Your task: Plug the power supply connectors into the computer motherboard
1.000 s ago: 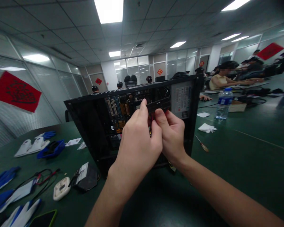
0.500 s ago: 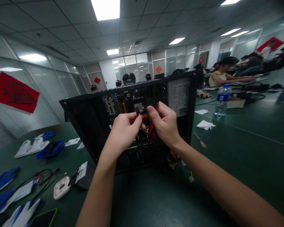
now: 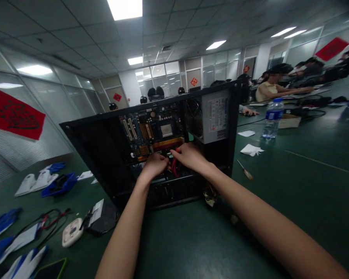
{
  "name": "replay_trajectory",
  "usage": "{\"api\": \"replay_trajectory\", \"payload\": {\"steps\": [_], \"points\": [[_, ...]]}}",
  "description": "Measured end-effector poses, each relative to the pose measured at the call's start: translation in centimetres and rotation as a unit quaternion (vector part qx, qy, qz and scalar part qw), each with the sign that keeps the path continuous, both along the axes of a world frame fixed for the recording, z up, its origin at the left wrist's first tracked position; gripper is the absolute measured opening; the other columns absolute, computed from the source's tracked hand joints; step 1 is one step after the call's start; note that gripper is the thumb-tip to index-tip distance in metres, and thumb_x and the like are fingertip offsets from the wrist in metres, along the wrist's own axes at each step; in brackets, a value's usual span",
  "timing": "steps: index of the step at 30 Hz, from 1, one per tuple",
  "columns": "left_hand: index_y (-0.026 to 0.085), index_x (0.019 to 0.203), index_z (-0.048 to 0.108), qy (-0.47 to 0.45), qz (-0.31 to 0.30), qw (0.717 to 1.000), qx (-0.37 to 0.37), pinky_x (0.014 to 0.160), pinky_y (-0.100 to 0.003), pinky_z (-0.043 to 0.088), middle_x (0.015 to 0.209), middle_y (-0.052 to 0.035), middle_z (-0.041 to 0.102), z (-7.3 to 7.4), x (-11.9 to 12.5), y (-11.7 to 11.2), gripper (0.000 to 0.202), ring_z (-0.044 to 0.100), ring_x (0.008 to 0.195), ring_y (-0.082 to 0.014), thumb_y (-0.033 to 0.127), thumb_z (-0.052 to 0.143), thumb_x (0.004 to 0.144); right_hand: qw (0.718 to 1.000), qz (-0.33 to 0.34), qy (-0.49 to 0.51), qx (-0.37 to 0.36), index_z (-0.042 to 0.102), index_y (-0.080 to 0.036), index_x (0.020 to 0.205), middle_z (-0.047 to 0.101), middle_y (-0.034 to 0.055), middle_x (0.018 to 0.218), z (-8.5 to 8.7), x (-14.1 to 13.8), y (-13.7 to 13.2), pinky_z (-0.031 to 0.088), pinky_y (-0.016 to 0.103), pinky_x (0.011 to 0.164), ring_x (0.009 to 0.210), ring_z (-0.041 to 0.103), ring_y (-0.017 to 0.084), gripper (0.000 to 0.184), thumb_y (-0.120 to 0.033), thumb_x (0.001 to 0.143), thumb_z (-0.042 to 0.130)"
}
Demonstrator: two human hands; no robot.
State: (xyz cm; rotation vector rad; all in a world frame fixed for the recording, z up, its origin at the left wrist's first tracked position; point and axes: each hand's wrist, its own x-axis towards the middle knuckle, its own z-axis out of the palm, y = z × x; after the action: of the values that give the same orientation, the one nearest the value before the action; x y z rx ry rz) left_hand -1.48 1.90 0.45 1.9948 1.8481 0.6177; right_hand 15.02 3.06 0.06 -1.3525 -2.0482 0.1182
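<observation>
A black computer case (image 3: 90, 155) stands with its side open, showing the motherboard (image 3: 178, 116) and the grey power supply (image 3: 218, 116). Both my hands reach into it, low on the board below the orange and red memory slots (image 3: 170, 144). My left hand (image 3: 156, 166) is closed, its fingertips pinching something too small to make out beside the cables. With bent fingers, my right hand (image 3: 190, 155) is closed on a bundle of red and dark power cables (image 3: 176, 168). More cables with a pale connector (image 3: 209, 197) hang out at the case's lower right.
On the right lie a screwdriver (image 3: 245, 170), a crumpled tissue (image 3: 251, 150) and a water bottle (image 3: 272, 118). To the left are a black adapter-like box (image 3: 101, 217), a white round device (image 3: 72, 232), a blue tray (image 3: 59, 185), gloves (image 3: 29, 263) and a phone (image 3: 50, 269). People sit beyond.
Both hands have moved down, from in front of the processor area to the lower board, with the cables in the right hand. The processor and the fan are now uncovered.
</observation>
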Motion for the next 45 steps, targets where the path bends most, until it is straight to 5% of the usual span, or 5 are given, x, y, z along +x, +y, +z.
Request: {"api": "replay_trajectory", "payload": {"steps": [7,20,45], "points": [[0.018,0.068,0.074,0.086,0.038,0.995,0.023,0.056,-0.026,0.033,0.065,-0.0053,0.068,-0.9,0.1,0.1,0.030,0.057,0.059,-0.0160,0.033,0.057,0.086,0.999,-0.022,-0.018,-0.022,0.075,-0.016,0.070,0.073,0.0116,0.073,-0.2,-0.2,-0.1,0.029,0.030,0.055,0.066,0.065,0.020,0.043,-0.043,0.094,0.053],[0.015,0.093,0.075,0.218,0.104,0.968,0.072,0.076,-0.037,0.053,0.098,-0.0186,0.076,0.2,2.2,-1.8,0.032,0.072,0.093,-0.0314,0.036,0.051,0.090,0.999,-0.014,-0.030,-0.023,0.077,-0.017,0.073,0.074,0.0116,0.076,0.2,-0.3,-0.6,0.033,0.030,0.057,0.073,0.068,0.022,0.041,-0.041,0.097,0.052],[0.010,0.095,0.074,0.259,0.100,0.954,0.114,0.078,-0.041,0.056,0.093,-0.0195,0.074,0.1,2.4,-2.4,0.034,0.073,0.092,-0.0347,0.033,0.048,0.093,0.999,-0.017,-0.032,-0.021,0.076,-0.016,0.075,0.074,0.0123,0.077,0.1,-0.3,-0.7,0.033,0.030,0.057,0.072,0.067,0.022,0.041,-0.042,0.096,0.053]]}}
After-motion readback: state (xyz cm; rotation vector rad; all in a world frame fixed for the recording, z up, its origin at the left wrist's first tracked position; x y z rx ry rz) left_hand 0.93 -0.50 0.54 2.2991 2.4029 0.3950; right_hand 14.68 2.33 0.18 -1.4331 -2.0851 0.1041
